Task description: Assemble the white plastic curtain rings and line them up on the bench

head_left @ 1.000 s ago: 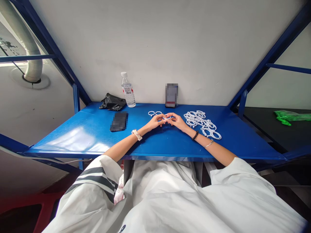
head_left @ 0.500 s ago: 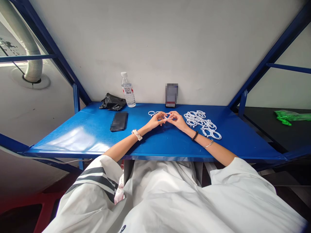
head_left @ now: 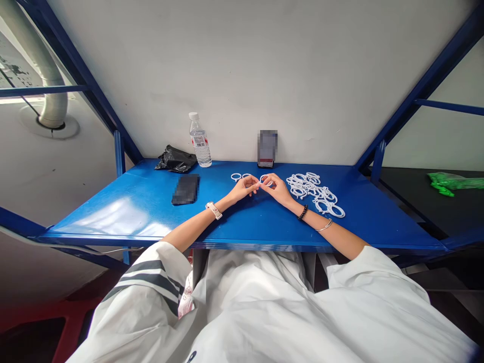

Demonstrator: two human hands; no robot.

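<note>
The right hand (head_left: pixel 276 188) has its fingers nearly closed, clamped on a white ring (head_left: pixel 264 178) above the blue tabletop (head_left: pixel 249 227). The left hand (head_left: pixel 244 188) is beside it, fingertips drawn in at the ring's near edge; I can't tell whether they grip it. More white rings (head_left: pixel 312 187) lie jumbled just beyond the right hand's outer side.

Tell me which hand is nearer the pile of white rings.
Right. The right hand, holding a single ring, is just left of the pile; the left hand is farther left, on the right hand's other side.
</note>
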